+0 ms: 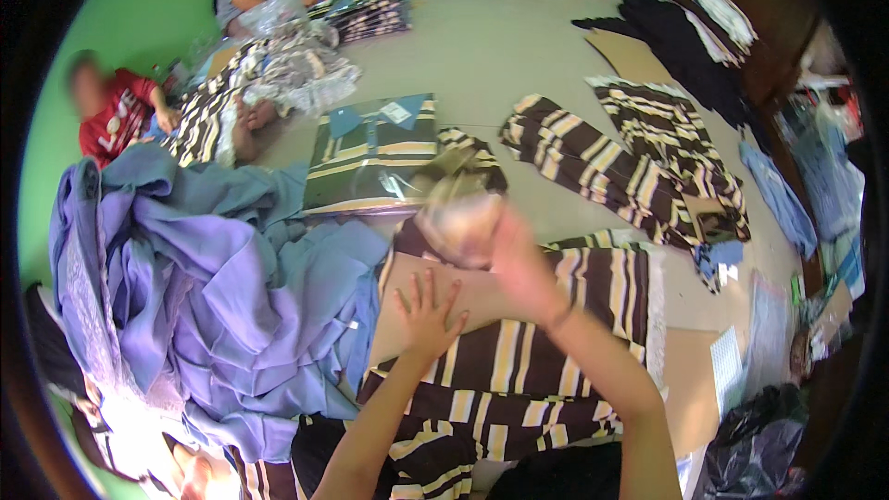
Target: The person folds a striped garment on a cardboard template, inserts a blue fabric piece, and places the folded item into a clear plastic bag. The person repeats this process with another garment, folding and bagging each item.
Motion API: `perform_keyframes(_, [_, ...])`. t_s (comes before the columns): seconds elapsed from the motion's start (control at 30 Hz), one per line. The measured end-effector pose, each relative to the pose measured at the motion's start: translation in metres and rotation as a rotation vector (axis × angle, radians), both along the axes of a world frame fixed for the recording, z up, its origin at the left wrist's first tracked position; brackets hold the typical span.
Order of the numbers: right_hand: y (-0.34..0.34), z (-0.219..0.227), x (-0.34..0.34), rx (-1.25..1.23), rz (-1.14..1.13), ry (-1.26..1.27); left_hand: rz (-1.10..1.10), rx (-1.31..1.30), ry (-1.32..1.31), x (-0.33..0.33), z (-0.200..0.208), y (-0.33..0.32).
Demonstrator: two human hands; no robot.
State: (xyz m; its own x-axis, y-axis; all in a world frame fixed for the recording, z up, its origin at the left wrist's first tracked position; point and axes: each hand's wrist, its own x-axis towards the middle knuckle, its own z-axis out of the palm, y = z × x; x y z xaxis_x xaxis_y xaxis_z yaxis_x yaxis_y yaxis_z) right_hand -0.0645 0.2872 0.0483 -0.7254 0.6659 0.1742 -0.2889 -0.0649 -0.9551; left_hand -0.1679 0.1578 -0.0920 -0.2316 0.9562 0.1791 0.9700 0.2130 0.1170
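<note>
My left hand (430, 318) lies flat with fingers spread on a brown cardboard sheet (482, 294). The sheet rests on a brown, cream and yellow striped garment (519, 352) spread before me. My right hand (512, 255) is blurred by motion at the far edge of the cardboard. It seems to grip a bunched part of the striped cloth (458, 222), smeared along with it; the fingers are hard to make out. Beyond lies a folded striped shirt (370, 153) with a blue collar, in clear plastic.
A heap of blue-violet cloth (213, 287) is at my left. More striped garments (602, 167) lie on the tiled floor to the right. A black plastic bag (755, 444) sits at lower right. Two people (120, 111) sit among garments along the green wall.
</note>
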Motion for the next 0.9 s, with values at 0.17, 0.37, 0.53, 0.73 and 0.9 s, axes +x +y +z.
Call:
perform_keyframes(0.17, [-0.087,-0.036,0.089,0.855,0.685,-0.095,0.029,0.043,0.008,-0.011,-0.003,0.001])
perform_keyframes(0.37, [0.069,-0.075,0.192,1.387,-0.386,-0.620,0.275,0.239,-0.246,-0.041,0.014,-0.009])
perform_keyframes(0.53, [0.103,-0.075,0.247,1.415,-0.236,-1.157,0.101,0.354,-0.007,-0.057,0.047,-0.008])
perform_keyframes(0.73, [0.037,-0.077,0.296,1.459,-0.423,-1.073,-0.317,-0.025,-0.247,-0.098,0.063,-0.017])
perform_keyframes(0.9, [0.018,-0.079,0.316,1.178,-0.429,-1.104,-0.256,-0.106,-0.271,-0.107,0.068,-0.018])
